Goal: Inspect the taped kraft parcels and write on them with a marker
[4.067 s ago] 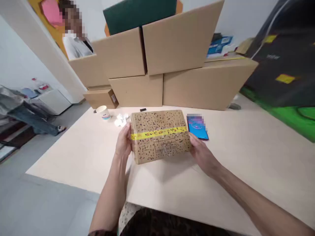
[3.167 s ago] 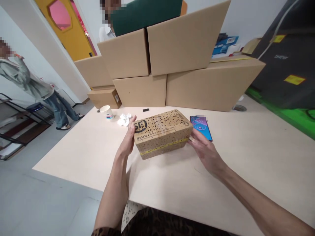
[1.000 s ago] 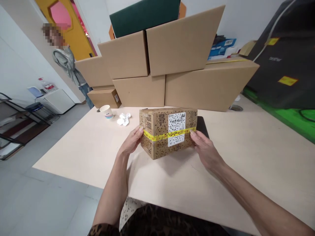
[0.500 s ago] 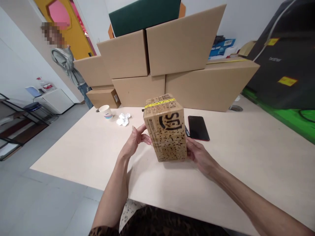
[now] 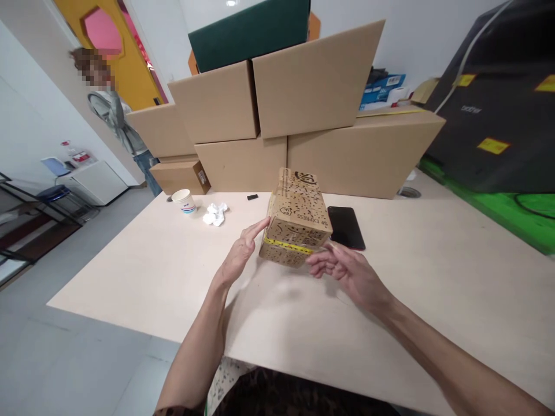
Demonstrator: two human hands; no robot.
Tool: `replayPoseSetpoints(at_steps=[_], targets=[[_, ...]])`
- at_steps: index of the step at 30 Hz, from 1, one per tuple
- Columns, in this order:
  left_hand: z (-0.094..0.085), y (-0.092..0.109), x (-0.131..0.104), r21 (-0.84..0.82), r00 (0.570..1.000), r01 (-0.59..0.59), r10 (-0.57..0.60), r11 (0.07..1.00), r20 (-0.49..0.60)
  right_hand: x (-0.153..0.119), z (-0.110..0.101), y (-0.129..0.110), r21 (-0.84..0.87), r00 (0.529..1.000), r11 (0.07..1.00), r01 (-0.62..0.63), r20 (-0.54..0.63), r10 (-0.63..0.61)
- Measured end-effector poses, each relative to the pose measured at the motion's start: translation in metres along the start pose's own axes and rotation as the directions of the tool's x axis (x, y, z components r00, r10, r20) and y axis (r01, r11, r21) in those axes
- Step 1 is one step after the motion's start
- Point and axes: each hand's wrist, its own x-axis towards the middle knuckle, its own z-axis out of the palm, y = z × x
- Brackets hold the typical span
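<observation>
A brown speckled cardboard box (image 5: 299,211) with yellow tape near its lower end is tilted above the table, in front of me. My left hand (image 5: 240,254) has its fingers stretched along the box's left side, the fingertips touching it. At the lower right corner of the box is my right hand (image 5: 342,271), its fingers loosely curled and apart, with nothing clearly held. Just behind the box's right side lies a dark phone or tablet (image 5: 347,227), flat on the table.
On the table (image 5: 151,277) are a paper cup (image 5: 184,201), crumpled white tissue (image 5: 215,214) and a small black item (image 5: 252,197). Large cardboard boxes (image 5: 321,81) are stacked along the back. A person (image 5: 113,118) stands at the far left; a dark covered machine (image 5: 485,121) is at the right.
The speckled box has turned over, bringing its taped end down towards me. My right hand has shifted from its side to near the lower corner, and the small black item has come into view.
</observation>
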Motion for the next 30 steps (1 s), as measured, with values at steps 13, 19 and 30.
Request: replayPoseSetpoints(at_steps=[13,19,30], targets=[[0.012,0.007,-0.003,-0.192,0.952,-0.307,0.297,0.932,-0.079,-0.009,0.005,-0.025,-0.026,0.976,0.975,0.219,-0.003,-0.219],[0.025,0.009,-0.004,-0.194,0.984,-0.179,0.173,0.965,-0.047,-0.005,0.004,-0.009,-0.130,0.980,0.971,0.200,0.005,-0.201],[0.065,0.042,0.020,-0.040,0.961,0.011,-0.022,0.999,-0.275,-0.010,0.018,-0.003,-0.106,0.973,0.970,0.218,0.100,-0.207]])
